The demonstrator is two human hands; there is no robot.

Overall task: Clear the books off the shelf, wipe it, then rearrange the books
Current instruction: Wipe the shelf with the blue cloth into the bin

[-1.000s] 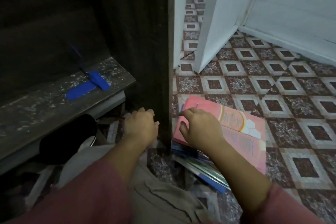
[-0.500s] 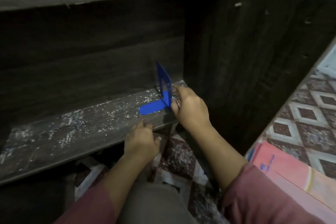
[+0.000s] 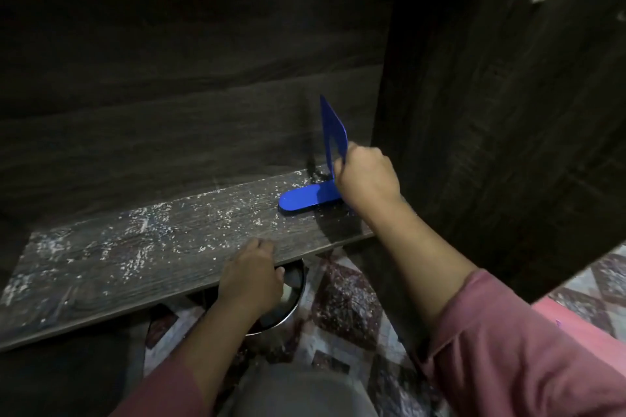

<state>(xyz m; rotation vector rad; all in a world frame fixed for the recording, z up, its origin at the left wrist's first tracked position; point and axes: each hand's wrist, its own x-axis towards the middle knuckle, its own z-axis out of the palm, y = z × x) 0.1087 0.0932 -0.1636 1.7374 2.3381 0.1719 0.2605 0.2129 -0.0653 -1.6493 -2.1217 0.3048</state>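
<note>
Shelf (image 3: 135, 257) bears a blue bookend (image 3: 313, 195) near its right end; the right hand (image 3: 367, 179) grips its upright plate. The left hand (image 3: 252, 276) curls fingers over the shelf's front edge, above a metal bowl (image 3: 295, 294). A pink book (image 3: 596, 332) lies on the floor, right.

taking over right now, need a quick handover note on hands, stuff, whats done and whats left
Right hand: grips the upright of the blue bookend, which stands at the right end of the shelf.
Left hand: fingers curled at the shelf's front edge, above a metal bowl on the floor; unclear whether it holds anything.
Books: none on the shelf; a pink one shows on the floor at right.
Done: shelf cleared of books.
Left: lift out the bookend, wipe off the white specks, put the books back.
</note>
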